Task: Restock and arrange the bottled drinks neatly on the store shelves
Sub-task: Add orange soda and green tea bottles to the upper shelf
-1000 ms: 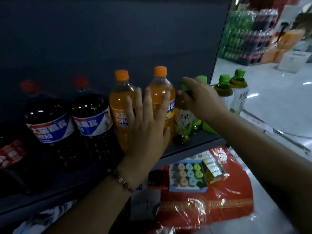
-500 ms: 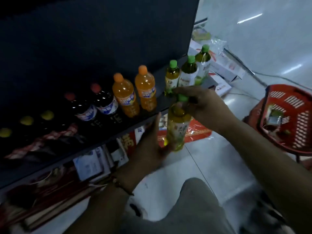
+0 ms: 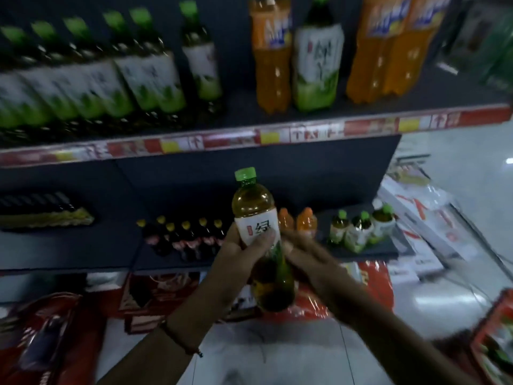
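The left hand grips a green-tea bottle (green cap) below the upper shelf; the blurred right hand, seemingly with loose fingers, touches it.

The bottle is clear, shiny plastic with a smooth paper label. The shelf looks dark and matt. The floor is glossy.

Motion blur smears the right hand, so its finger pose against the green tea bottle is unreadable. The left hand hides the label's lower part. Upper-shelf orange bottles are cropped by the top edge; price strip text is illegible.
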Demonstrator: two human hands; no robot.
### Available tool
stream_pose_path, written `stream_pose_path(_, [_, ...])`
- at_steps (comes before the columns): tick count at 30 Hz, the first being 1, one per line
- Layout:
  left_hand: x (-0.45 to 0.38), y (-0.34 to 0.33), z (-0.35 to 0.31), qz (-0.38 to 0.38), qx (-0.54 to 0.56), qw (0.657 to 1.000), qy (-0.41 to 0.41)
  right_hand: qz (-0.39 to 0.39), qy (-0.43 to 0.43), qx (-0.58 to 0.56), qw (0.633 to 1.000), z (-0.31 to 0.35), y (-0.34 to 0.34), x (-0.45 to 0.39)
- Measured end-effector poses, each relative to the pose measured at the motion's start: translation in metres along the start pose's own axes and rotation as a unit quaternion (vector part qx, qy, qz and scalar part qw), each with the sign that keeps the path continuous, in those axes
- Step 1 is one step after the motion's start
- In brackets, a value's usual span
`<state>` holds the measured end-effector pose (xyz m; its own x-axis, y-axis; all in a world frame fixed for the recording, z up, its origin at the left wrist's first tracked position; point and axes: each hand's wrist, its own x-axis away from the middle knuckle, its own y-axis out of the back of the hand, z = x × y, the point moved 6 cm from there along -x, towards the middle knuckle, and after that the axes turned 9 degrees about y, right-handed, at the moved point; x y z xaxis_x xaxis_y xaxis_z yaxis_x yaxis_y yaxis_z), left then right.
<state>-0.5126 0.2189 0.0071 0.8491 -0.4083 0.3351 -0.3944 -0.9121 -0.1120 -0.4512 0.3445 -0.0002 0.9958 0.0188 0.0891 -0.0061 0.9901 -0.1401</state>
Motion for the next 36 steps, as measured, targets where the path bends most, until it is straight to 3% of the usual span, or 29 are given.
stream_pose_path(3, [0.012, 0.01, -0.026, -0.051, 0.031, 0.998, -0.021, 0.029, -0.001, -0.072, 0.997, -0.006, -0.023, 0.01])
stream_pose_path(7, [0.018, 0.021, -0.044, -0.068, -0.003, 0.997, -0.035, 0.031, 0.031, -0.072, 0.996, 0.007, -0.037, -0.001])
stream_pose_path(15, [0.002, 0.07, -0.1, -0.077, -0.059, 0.987, -0.131, 0.008, 0.094, 0.062, 0.994, 0.054, -0.058, -0.044])
stream_pose_path(21, [-0.031, 0.114, -0.166, -0.075, -0.15, 0.962, -0.218, -0.028, 0.139, 0.142, 0.98, 0.087, -0.065, -0.118])
stream_pose_path(25, [-0.056, 0.132, -0.215, -0.08, -0.237, 0.927, -0.28, -0.061, 0.19, 0.196, 0.96, 0.114, -0.071, -0.164])
stream_pose_path(28, [-0.081, 0.134, -0.25, -0.089, -0.334, 0.875, -0.338, -0.079, 0.225, 0.229, 0.944, 0.133, -0.071, -0.196])
stream_pose_path(33, [-0.122, 0.121, -0.28, -0.192, -0.54, 0.685, -0.45, -0.14, 0.232, 0.276, 0.922, 0.139, -0.063, -0.248])
stream_pose_path(36, [-0.139, 0.12, -0.287, -0.226, -0.572, 0.623, -0.483, -0.157, 0.229, 0.282, 0.918, 0.139, -0.057, -0.27])
